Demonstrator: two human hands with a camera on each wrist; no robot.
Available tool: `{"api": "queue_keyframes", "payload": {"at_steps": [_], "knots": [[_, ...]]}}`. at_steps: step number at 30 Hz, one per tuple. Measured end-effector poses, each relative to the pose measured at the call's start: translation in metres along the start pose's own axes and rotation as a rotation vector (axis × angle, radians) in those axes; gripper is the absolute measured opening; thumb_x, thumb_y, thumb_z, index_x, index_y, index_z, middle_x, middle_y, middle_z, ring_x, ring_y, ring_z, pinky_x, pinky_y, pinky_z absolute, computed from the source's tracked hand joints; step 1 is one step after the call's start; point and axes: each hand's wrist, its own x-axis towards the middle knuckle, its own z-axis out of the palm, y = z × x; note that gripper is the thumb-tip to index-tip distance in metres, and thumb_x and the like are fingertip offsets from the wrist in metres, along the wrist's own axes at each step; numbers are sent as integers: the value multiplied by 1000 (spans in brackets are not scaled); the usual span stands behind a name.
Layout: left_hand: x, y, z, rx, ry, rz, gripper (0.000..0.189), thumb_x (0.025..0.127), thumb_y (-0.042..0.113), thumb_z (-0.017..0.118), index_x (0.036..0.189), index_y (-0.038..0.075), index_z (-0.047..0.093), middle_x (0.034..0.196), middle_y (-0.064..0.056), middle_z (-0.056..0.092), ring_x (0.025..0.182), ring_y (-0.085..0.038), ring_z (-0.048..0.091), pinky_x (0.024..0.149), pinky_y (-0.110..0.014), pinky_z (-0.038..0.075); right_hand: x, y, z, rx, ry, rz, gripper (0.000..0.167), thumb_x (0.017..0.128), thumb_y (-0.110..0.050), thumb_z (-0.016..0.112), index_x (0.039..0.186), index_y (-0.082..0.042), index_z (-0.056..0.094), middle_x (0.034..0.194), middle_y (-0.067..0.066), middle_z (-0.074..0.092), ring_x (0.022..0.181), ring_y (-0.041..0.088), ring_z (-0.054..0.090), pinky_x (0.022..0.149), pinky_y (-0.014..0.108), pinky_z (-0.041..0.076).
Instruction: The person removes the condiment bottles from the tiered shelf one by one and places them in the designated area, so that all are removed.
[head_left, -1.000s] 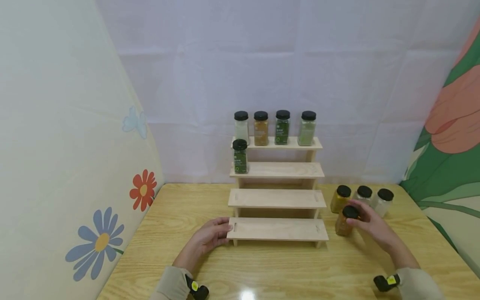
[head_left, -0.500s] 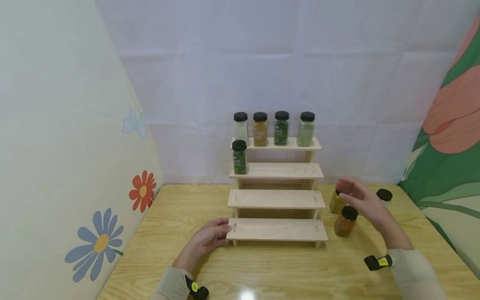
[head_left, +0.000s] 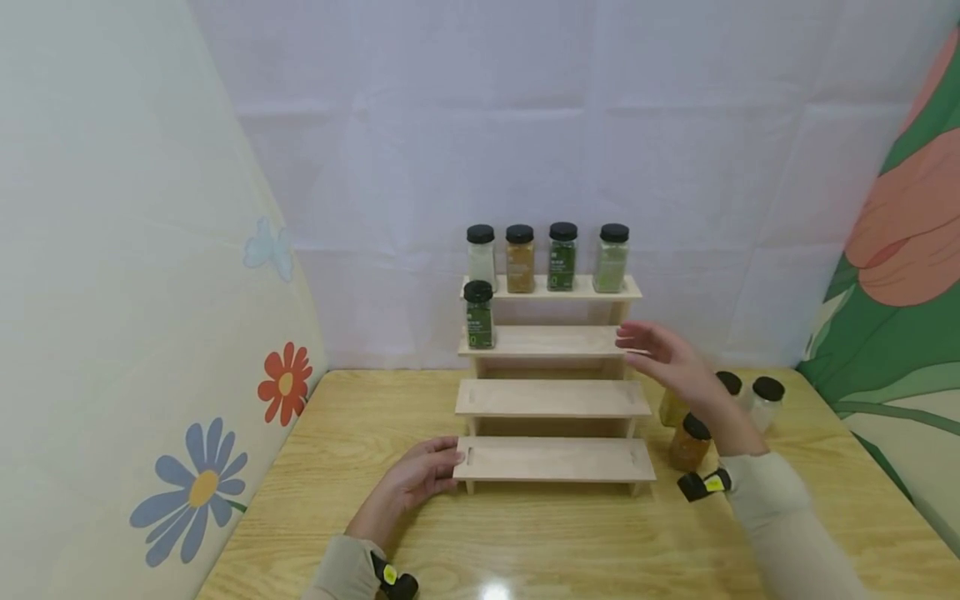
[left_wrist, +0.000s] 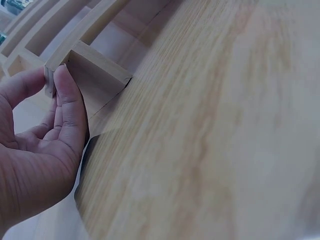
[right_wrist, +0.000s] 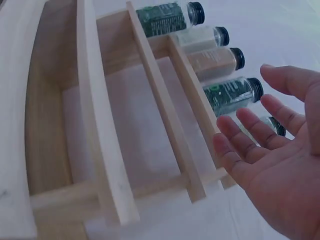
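Observation:
My left hand holds the left end of the lowest step of a pale wooden tiered rack. In the left wrist view, its thumb and fingers pinch that board's corner. My right hand, with nothing in it, is raised by the right end of the second step from the top, fingers extended and apart in the right wrist view. On the top step stand a white spice jar, an orange-brown one, a dark green one and a pale green one. Another green jar is on the step below, far left.
On the table right of the rack stand several more black-lidded jars: a reddish-brown jar in front, a yellow jar partly behind my right arm, and a whitish jar. A white cloth hangs behind; painted panels flank the table.
My right hand has let go of the reddish-brown jar and moved up and left, from over the jars to the rack's right side. The left hand has stayed at the lowest step.

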Motion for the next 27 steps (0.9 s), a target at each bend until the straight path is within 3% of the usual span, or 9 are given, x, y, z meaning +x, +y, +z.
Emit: {"api": "queue_keyframes", "payload": {"at_steps": [6, 14, 27], "knots": [[0, 1, 1, -3, -1, -3, 58, 99, 8, 61, 148, -9, 34, 102, -2, 72, 86, -12, 69, 68, -26, 56, 23, -8, 15, 26, -26, -42, 49, 101, -2, 58, 146, 9, 41, 144, 32, 47, 130, 47, 49, 96, 18, 49], [0, 0, -1, 11, 1, 9, 60, 99, 10, 63, 149, -9, 35, 105, -3, 71, 88, -13, 69, 70, -27, 56, 40, -15, 30, 66, -19, 21, 53, 101, -14, 63, 149, -3, 43, 144, 22, 51, 132, 39, 52, 95, 22, 50], [1, -1, 0, 17, 18, -1, 60, 99, 9, 63, 149, -9, 35, 105, -3, 71, 87, -13, 68, 70, -27, 56, 67, -17, 53, 152, -7, 27, 52, 100, -7, 63, 147, 1, 44, 143, 25, 51, 131, 40, 53, 99, 27, 50]]}}
